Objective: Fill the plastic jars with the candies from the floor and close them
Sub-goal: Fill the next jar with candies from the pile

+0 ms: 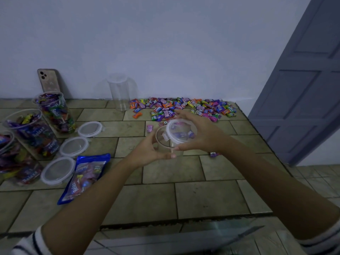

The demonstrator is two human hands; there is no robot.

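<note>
A clear jar [166, 142] and its lid [181, 130] are held above the tiled floor [211, 197].
The jar is gripped by the left hand [147, 153]; the lid is clasped by the right hand [200, 133], tilted over the rim. Candies [184, 107] are piled near the wall.

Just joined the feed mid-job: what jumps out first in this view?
The bright pile of colourful wrapped candies on the tiled floor by the wall grabs the eye. In front of it, the left hand holds a clear plastic jar while the right hand holds a round transparent lid at its mouth. At far left stand three candy-filled jars, lidless, with three loose lids beside them.
</note>
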